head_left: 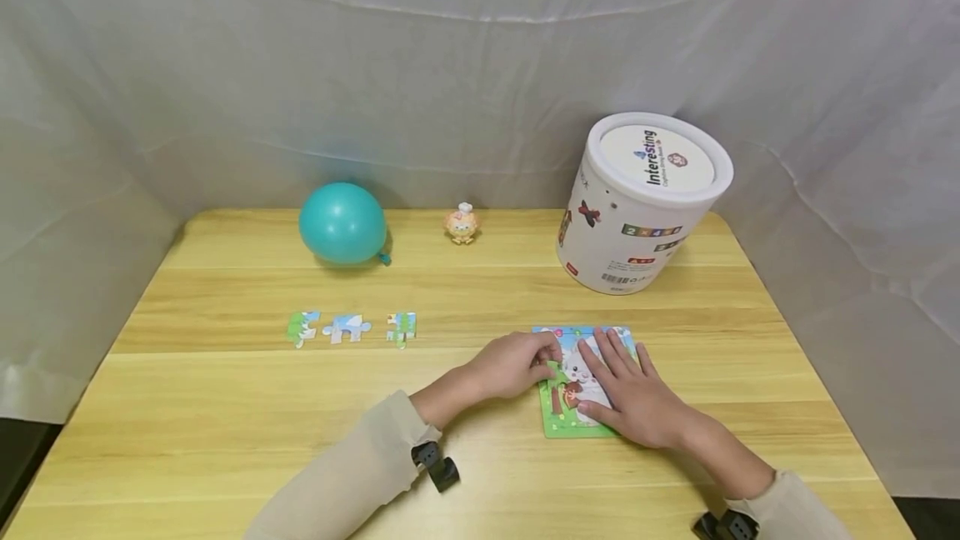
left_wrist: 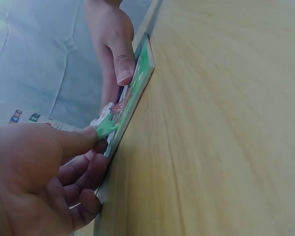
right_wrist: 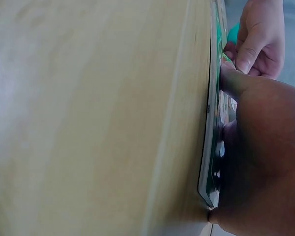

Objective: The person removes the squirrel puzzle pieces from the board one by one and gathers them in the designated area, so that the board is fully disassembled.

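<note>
In the head view, I see the left hand point(head_left: 513, 367) right of the middle, pinching a green puzzle piece point(head_left: 556, 372) over the left part of the puzzle board point(head_left: 562, 430). The right hand point(head_left: 643, 402) lies with fingers spread across the board's right part. Three loose pieces point(head_left: 347, 326) lie in a row left of the middle; bare wood of the table point(head_left: 225, 440) stretches from them to the board. Near the far edge I find a teal balloon point(head_left: 342, 223) at upper left, a small figurine point(head_left: 462, 225) at upper middle and a white bucket point(head_left: 633, 223) at upper right. The bucket wears its lid, so its contents I cannot tell.

The left wrist view shows me what the head view hides: the piece is held between thumb and finger, tilted against the board, at centre left of the frame. How far it is seated, I cannot tell.

In the right wrist view, the board's thick edge runs down right of the middle, flat on the wood. The left hand appears at upper right, mostly covering the piece.
</note>
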`<state>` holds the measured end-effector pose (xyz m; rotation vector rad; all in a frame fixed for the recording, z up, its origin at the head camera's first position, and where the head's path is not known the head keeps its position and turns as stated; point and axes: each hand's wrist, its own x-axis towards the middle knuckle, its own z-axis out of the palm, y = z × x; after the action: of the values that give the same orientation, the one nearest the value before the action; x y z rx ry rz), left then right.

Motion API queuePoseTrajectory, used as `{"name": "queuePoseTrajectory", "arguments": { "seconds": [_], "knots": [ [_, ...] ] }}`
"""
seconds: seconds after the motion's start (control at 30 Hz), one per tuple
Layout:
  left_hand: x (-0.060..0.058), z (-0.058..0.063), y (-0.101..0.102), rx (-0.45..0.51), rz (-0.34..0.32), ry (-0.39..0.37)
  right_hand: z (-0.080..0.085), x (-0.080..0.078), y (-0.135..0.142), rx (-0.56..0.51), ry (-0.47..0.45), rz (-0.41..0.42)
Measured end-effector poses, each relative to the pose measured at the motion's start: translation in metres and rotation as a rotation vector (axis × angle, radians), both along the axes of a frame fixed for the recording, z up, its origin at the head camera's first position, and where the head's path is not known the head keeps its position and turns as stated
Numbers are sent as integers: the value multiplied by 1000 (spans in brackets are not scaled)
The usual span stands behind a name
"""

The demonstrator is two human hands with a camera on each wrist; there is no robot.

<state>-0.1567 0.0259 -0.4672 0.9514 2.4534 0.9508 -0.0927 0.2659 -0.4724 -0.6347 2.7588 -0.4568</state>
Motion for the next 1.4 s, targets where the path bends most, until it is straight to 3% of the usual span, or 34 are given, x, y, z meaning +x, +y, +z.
{"name": "queuePoseTrajectory", "arguments": {
  "seconds": [0.33,0.63,0.9,1.2,1.4],
  "knots": [
    [-1,-1,0,117,36,-105,2,0,-1,7,-7,0],
    [1,-3,4,158,138,-137,3,-1,-2,7,3,0],
    [8,-2,8,206,214,-91,4,-2,-2,2,-1,-2],
    [6,-8,6,312,289,-176,1,0,-1,14,-1,2],
    [1,-8,-2,396,278,-224,0,0,0,11,-3,2]
  ]
}}
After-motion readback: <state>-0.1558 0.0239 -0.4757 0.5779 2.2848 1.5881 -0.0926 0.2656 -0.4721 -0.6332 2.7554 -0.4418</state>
